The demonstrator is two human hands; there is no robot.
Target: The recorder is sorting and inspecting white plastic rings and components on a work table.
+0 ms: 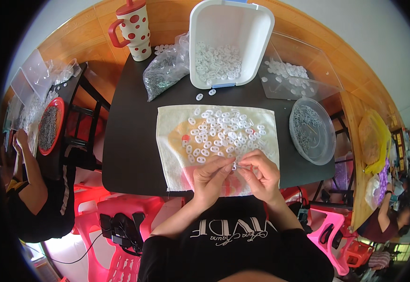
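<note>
Just beyond the near edge of the towel, my left hand [210, 177] pinches a small white oval plastic piece [234, 166] between thumb and finger. My right hand [260, 175] meets it there, thumb and forefinger closed at the piece's right side. Whatever sits between those right fingertips is too small to make out. Past my fingers, many similar white two-holed plastic pieces [221, 134] lie scattered over a cream towel [169, 167] with yellow, pink and red patches. The towel is spread on a dark table [132, 141].
Behind the towel a white bin [254, 44] lies tipped, holding more white pieces. Left of it are a bag of small metal parts [167, 68] and a spotted tumbler [136, 35]. At right stand a round clear tub [328, 152] and a clear box [325, 87]. Other people work on both sides.
</note>
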